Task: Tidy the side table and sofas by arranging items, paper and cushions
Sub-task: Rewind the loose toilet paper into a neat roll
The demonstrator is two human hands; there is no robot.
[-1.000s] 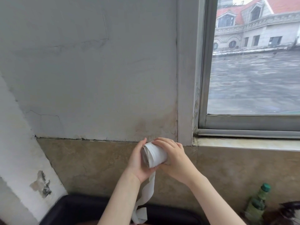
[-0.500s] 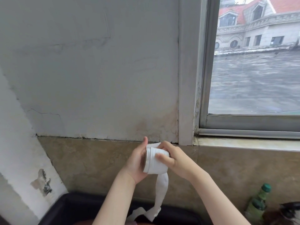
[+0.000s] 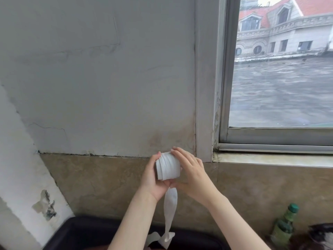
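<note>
Cracked grey wall (image 3: 100,83) (stained low) beside a window (image 3: 281,73).

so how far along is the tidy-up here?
Done: nothing finished shows in this view; no sofa cushions visible. In hand: the paper roll is held up by the wall, left hand gripping its end, right hand laid over it. Left: a loose tail hangs unwound toward the dark table, and the green bottle stands at the right.
</note>
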